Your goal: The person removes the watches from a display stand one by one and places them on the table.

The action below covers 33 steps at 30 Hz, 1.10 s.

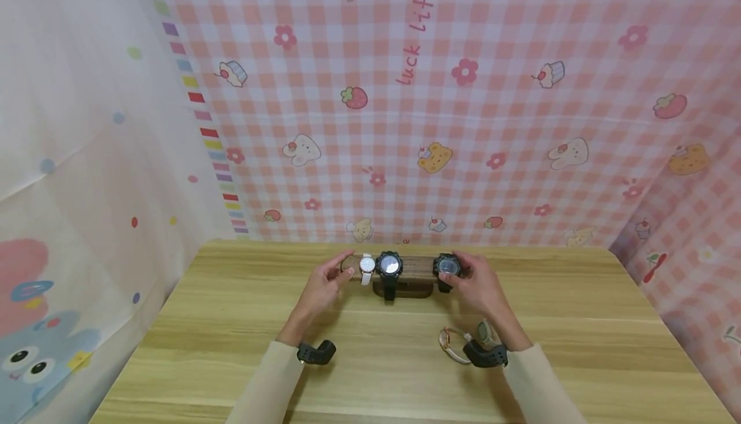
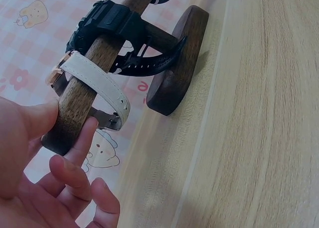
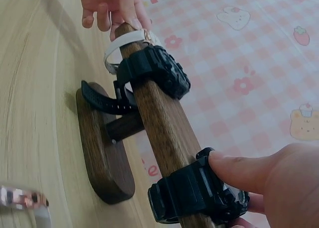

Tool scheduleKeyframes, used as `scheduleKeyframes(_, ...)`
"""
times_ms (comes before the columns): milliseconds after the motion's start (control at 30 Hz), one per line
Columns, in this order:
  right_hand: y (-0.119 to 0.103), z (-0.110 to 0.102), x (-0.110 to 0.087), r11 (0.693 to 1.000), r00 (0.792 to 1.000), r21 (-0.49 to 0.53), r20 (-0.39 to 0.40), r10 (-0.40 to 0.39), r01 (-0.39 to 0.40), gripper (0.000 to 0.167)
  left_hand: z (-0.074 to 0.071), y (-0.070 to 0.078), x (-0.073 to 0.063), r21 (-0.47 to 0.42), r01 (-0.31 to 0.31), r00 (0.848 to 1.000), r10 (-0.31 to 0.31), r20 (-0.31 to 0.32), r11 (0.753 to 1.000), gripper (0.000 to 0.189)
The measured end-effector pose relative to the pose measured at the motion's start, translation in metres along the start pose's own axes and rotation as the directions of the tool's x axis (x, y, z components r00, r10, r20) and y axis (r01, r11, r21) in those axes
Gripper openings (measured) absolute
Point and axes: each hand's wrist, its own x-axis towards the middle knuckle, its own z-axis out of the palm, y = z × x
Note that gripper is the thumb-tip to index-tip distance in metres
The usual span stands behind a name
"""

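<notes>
A dark wooden watch stand (image 1: 417, 266) stands near the back of the table, its crossbar raised over an oval base (image 3: 102, 158). My left hand (image 1: 320, 289) pinches the bar's left end between thumb and fingers. Just inboard of that hand, a white-strapped watch (image 2: 94, 78) loops round the bar. Beside it hangs a chunky black watch (image 1: 390, 264), with its strap tail dangling. Towards the right end, my right hand (image 1: 480, 287) grips a second black watch (image 3: 194, 193) that sits round the bar, thumb on its case edge.
On the table near my right wrist lie a rose-gold watch with a pale strap (image 1: 444, 339) and a greenish watch (image 1: 485, 332), partly behind the black wrist device (image 1: 486, 354). A pink checked cloth (image 1: 393, 128) hangs behind the table's back edge.
</notes>
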Motion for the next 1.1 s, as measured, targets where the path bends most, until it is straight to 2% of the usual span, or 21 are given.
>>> scheduleKeyframes(133, 0.004, -0.004, -0.002, 0.999, 0.999, -0.015, -0.003, 0.037, -0.037, 0.064, -0.001, -0.002, 0.000, -0.004, -0.002, 1.000, 0.002, 0.010, 1.000, 0.043)
scheduleKeyframes(333, 0.010, -0.012, -0.005, 0.998, 0.998, -0.018, -0.018, 0.053, -0.053, 0.063, -0.001, -0.001, 0.000, 0.002, 0.006, 1.000, -0.006, 0.015, 1.000, 0.044)
scheduleKeyframes(567, 0.017, -0.017, -0.006, 0.996, 0.996, 0.026, -0.007, 0.085, -0.085, 0.063, -0.002, -0.002, 0.000, 0.007, 0.018, 1.000, -0.018, 0.003, 1.000, 0.043)
scheduleKeyframes(800, 0.023, -0.019, -0.009, 0.988, 0.994, 0.102, 0.009, 0.113, -0.113, 0.062, -0.001, -0.001, -0.001, 0.006, -0.002, 1.000, 0.002, 0.007, 1.000, 0.044)
scheduleKeyframes(1100, 0.026, -0.023, -0.011, 0.982, 0.988, 0.115, -0.006, 0.154, -0.152, 0.064, -0.001, 0.000, 0.000, -0.004, 0.009, 1.000, -0.009, 0.009, 1.000, 0.044)
